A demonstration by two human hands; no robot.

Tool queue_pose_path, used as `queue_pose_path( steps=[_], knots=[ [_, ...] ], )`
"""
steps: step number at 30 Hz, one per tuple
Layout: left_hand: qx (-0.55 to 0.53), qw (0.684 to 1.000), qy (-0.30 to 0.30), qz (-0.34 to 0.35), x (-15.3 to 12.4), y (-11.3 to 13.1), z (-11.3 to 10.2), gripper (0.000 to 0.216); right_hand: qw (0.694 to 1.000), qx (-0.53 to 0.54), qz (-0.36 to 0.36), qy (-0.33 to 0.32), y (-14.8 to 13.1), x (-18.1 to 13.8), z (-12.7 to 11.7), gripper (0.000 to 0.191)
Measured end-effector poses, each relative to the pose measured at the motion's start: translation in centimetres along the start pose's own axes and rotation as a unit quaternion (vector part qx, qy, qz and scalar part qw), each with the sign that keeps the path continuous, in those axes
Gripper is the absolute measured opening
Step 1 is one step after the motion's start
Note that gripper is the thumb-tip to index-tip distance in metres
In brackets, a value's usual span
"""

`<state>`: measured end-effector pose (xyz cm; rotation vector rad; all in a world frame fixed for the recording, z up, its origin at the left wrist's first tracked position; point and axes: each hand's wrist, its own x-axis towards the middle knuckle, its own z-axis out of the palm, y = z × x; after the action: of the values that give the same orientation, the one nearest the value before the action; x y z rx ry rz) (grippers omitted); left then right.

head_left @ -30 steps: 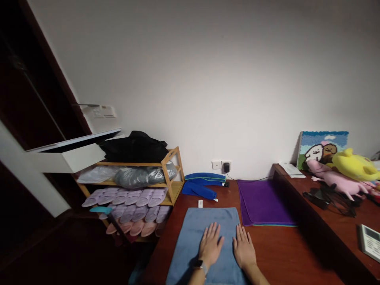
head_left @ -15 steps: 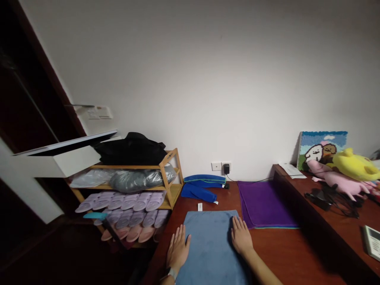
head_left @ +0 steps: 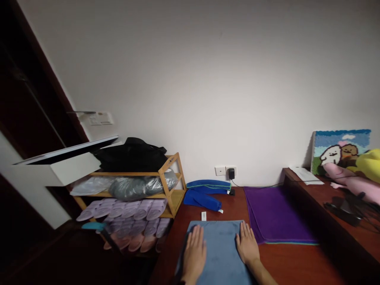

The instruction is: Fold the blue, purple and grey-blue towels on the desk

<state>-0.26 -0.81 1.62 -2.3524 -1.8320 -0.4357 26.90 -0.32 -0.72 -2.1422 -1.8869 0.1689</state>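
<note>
A grey-blue towel (head_left: pixel 221 253) lies flat on the reddish-brown table, its near end cut off by the bottom of the view. On its left part rests my left hand (head_left: pixel 195 250), fingers stretched forward and palm down. My right hand (head_left: pixel 247 244) lies flat along the towel's right edge, fingers pointing away from me. Neither hand grips anything. Just beyond the towel's far edge is a small white tag (head_left: pixel 203 216). To the right, a folded purple towel (head_left: pixel 276 215) lies close to my right hand. Folded blue cloths (head_left: pixel 204 198) sit farther back by the wall.
A wooden shoe rack (head_left: pixel 170 190) with slippers, plastic-wrapped items and a black bag (head_left: pixel 133 156) stands at left. A black plug (head_left: pixel 231 173) sits in the wall socket, trailing a cable. On the raised right surface are a pink plush toy (head_left: pixel 350 180) and a picture (head_left: pixel 341 152).
My left hand has moved right, from the towel's left edge further onto it. My right hand stays flat at the right edge. The view has shifted slightly.
</note>
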Motion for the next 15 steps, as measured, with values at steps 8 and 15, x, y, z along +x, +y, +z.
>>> queue_pose_path(
  steps=[8,15],
  knots=[
    [-0.099,0.984,-0.086,0.118,5.6,10.4,4.0,0.059,1.000,-0.015,-0.014,0.022,0.6,0.3,1.7,0.070],
    [-0.013,0.995,-0.093,-0.022,6.6,-0.8,2.8,0.062,1.000,-0.008,-0.002,0.022,0.4,0.4,1.5,0.071]
  ],
)
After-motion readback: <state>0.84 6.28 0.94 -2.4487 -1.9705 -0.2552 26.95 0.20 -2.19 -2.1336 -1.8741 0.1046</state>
